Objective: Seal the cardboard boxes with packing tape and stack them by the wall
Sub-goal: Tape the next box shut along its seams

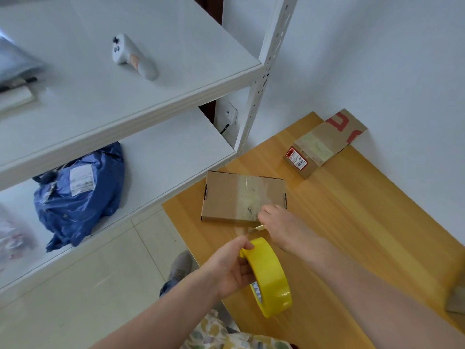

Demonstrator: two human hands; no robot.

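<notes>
taping a flat box at the table's near left corner

the left hand (pixel 234 268) hangs over the table's (pixel 352 235) near left edge, fingers and thumb curled round the rim of a yellow roll (pixel 270 275) standing on edge in the air. printing shows inside its core, too small to read. a clear strip runs from the roll up toward the box (pixel 226 197). just beyond, the right hand (pixel 284 227) lies knuckles up, fingers curled on a small yellowish cutter (pixel 258 228) whose tip points left at that strip, and its fingertips touch the box's near edge.

the box lies flat and shut near the table's left edge, plain brown, with a clear band of tape (pixel 247 195) across its lid from far side to near side.

at the far edge, a second box (pixel 327 144) lies against the wall (pixel 377 59), taped across its middle. it bears large red print, cut off and unreadable, and a red label (pixel 297 158) with a barcode, its text too small to read.

left of the table stands a white shelf (pixel 151 157): a blue bag (pixel 80 197) with a white shipping label, blurred, on the lower board, and a white controller (pixel 133 56) on the upper one.
</notes>
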